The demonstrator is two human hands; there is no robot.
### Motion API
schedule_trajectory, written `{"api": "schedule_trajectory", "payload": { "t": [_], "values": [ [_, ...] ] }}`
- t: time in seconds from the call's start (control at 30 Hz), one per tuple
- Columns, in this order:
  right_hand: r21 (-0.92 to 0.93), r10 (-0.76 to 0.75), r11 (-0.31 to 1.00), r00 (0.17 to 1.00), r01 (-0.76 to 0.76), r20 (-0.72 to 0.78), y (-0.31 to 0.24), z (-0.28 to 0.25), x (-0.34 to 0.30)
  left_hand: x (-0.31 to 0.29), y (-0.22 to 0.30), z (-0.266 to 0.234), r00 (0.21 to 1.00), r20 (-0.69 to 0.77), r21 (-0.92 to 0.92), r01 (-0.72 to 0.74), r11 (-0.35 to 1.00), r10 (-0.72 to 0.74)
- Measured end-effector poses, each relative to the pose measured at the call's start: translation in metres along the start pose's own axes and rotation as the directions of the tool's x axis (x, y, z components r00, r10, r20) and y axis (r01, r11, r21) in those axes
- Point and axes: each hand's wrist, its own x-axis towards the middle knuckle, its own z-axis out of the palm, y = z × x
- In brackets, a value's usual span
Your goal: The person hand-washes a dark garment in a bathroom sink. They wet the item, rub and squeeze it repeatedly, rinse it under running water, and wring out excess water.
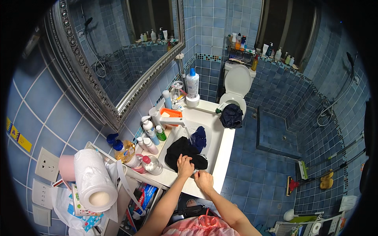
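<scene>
In the white sink [215,139] lies a soaked-looking black garment [179,151]. Beside it, farther back, is a dark blue cloth [199,138]. A thin stream of water runs down from the white faucet [173,120]. My left hand [185,165] rests on the black garment with its fingers stretched over the fabric. My right hand [204,181] is closed at the sink's near edge, on the garment's near end; its fingertips are partly hidden. A crumpled dark navy cloth [231,116] sits at the counter's far right corner.
Several bottles, among them a red-capped one [152,165], line the counter's left side near an orange soap dish [171,114]. A large blue-capped bottle [192,83] stands at the back. Left of me are a paper roll [93,177] and an open drawer [142,196]. A toilet [237,82] is beyond.
</scene>
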Motion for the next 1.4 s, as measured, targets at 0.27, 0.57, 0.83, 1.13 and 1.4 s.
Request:
{"api": "schedule_trajectory", "payload": {
  "t": [0.27,0.57,0.83,1.13,1.4],
  "values": [
    [0.012,-0.013,1.000,1.000,0.013,0.002,0.0010,-0.0018,0.0010,-0.0003,0.0017,0.0012,1.000,-0.006,-0.009,0.000,1.000,-0.001],
    [0.003,-0.009,1.000,1.000,0.009,0.001,0.0009,-0.0007,0.0008,0.0008,0.0008,0.0006,1.000,0.009,-0.007,0.005,1.000,-0.005],
    [-0.002,-0.002,1.000,1.000,0.002,-0.003,0.0000,-0.0007,0.0004,0.0004,0.0020,-0.0009,1.000,0.014,-0.012,0.014,1.000,-0.014],
    [0.007,-0.001,1.000,1.000,0.000,0.011,-0.0016,-0.0033,0.0006,0.0007,0.0009,-0.0002,1.000,0.020,-0.018,0.019,1.000,-0.019],
    [-0.007,-0.002,1.000,1.000,0.002,0.020,-0.0004,-0.0023,0.0012,0.0013,0.0012,-0.0010,0.999,0.032,-0.016,0.022,1.000,-0.022]
  ]
}}
